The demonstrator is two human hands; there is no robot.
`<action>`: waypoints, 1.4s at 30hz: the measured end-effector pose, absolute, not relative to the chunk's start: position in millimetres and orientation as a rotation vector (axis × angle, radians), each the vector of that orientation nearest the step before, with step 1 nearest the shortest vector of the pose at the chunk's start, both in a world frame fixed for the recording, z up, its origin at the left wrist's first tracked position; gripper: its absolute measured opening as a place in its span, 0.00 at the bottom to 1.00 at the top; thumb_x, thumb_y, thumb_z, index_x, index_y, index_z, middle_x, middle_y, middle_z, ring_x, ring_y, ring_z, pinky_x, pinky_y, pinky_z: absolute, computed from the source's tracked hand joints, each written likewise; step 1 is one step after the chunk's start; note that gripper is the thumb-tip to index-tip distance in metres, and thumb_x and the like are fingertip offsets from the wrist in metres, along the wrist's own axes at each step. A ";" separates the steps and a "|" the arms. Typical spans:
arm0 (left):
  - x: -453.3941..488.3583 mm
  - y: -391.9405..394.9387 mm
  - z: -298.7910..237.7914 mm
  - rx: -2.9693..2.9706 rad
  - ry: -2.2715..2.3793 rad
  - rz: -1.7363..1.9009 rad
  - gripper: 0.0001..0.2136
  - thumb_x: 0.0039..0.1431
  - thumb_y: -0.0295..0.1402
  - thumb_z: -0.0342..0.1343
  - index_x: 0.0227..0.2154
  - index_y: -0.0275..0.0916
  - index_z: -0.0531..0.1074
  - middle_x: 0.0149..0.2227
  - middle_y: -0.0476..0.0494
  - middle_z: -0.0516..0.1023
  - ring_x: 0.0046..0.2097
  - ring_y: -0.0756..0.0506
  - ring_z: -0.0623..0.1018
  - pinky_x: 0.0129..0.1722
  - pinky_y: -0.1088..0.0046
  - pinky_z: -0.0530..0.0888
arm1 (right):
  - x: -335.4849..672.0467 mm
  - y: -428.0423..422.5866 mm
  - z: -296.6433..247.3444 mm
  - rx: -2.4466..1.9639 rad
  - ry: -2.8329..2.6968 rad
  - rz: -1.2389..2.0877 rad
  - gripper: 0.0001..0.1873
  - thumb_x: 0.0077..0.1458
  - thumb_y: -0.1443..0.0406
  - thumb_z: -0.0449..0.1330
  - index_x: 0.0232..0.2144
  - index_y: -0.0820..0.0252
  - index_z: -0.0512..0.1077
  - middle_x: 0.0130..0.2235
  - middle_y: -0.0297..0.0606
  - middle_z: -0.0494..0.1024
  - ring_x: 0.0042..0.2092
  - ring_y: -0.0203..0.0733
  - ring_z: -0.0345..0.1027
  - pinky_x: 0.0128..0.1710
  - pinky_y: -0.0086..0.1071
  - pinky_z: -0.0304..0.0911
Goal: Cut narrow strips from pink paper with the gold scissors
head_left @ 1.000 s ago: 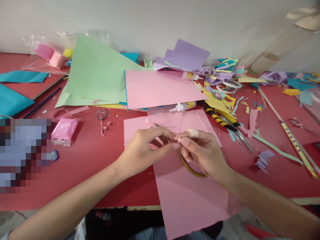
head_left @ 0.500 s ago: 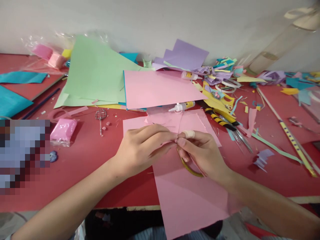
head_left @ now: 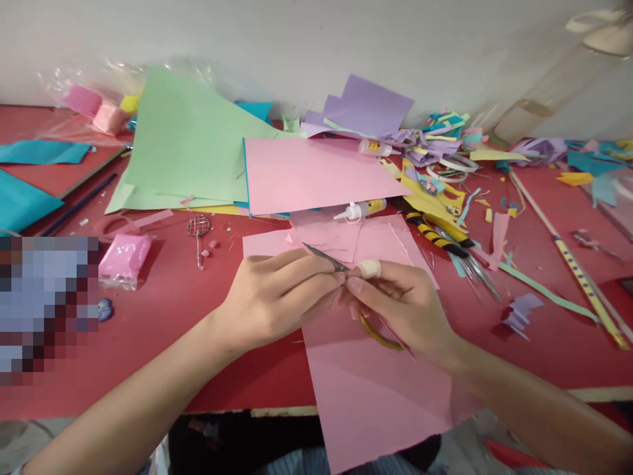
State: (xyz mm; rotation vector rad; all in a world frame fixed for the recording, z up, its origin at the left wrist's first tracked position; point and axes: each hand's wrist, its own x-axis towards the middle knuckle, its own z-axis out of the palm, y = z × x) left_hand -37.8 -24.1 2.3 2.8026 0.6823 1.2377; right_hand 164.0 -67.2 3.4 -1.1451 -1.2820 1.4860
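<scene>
My two hands meet over a pink paper sheet (head_left: 376, 389) lying on the red table (head_left: 173, 316). My left hand (head_left: 274, 297) is closed, its fingertips pinching a small pink scrap that is mostly hidden. My right hand (head_left: 403, 307), with a pale bandage on the index finger, is closed on small scissors (head_left: 329, 260). Their thin blades point up and left past my left fingertips, and an olive handle loop shows beneath my right palm.
A glue bottle (head_left: 361, 210) lies just beyond the hands, under a large pink sheet (head_left: 316, 175). Green paper (head_left: 182, 145), purple paper (head_left: 366, 105) and several coloured scraps crowd the back. A pink clay pack (head_left: 126, 257) sits left, a striped tool (head_left: 438, 237) and long stick (head_left: 568, 260) right.
My hands have closed together at the fingertips. The scissor blades, hidden before, now stick out up and left above my left fingers.
</scene>
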 end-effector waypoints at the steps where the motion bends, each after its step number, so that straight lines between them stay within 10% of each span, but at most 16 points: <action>1: -37.8 -24.0 2.2 2.799 0.690 1.234 0.05 0.57 0.25 0.62 0.35 0.38 0.72 0.34 0.48 0.82 0.32 0.51 0.80 0.29 0.77 0.76 | 164.5 -67.1 3.0 -1.159 -1.301 1.475 0.07 0.59 0.60 0.63 0.33 0.58 0.78 0.27 0.35 0.78 0.25 0.33 0.69 0.23 0.27 0.63; 22: -33.0 -25.6 -2.0 2.671 0.793 1.271 0.06 0.56 0.23 0.61 0.35 0.37 0.72 0.33 0.51 0.82 0.33 0.52 0.81 0.31 0.79 0.78 | 162.4 -69.7 4.3 -1.211 -1.445 1.160 0.04 0.59 0.63 0.63 0.35 0.53 0.79 0.33 0.36 0.81 0.36 0.40 0.75 0.39 0.36 0.72; 42: -34.4 -26.1 8.2 2.537 0.572 1.320 0.04 0.57 0.24 0.62 0.32 0.33 0.72 0.32 0.45 0.80 0.33 0.52 0.80 0.28 0.80 0.75 | 171.9 -50.4 -13.2 -0.758 -0.872 2.088 0.03 0.54 0.67 0.68 0.31 0.59 0.76 0.25 0.31 0.79 0.21 0.27 0.68 0.20 0.19 0.63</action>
